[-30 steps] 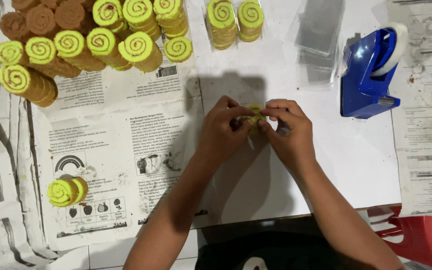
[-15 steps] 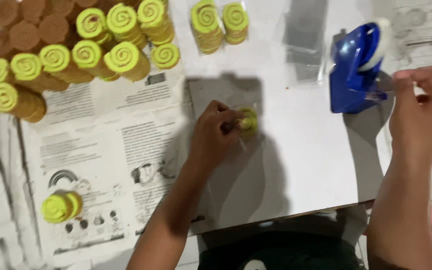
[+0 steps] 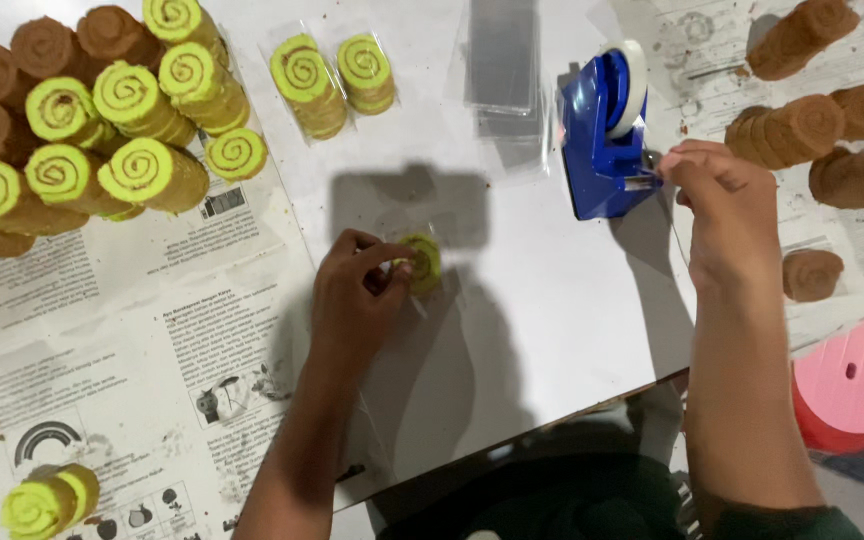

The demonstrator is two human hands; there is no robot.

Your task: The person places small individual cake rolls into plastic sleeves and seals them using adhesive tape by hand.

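The left hand rests on the white table, and its fingers are curled shut around a small stack of green swirl cookies. The stack sits in the middle of the table, in a dark shadow, and looks wrapped in a clear bag.

The right hand is off to the side, right against the blue tape holder. Its thumb and fingers are pinched together at the cutting edge of the holder — I cannot tell if a bit of tape is between them.

Behind the tape holder lies a pile of clear bags. Two bagged stacks of green cookies lie near it. Many more green rolls are heaped at the far left on newspaper, and brown rolls lie on the far right. A pink lid sits low on the right — below the table edge.
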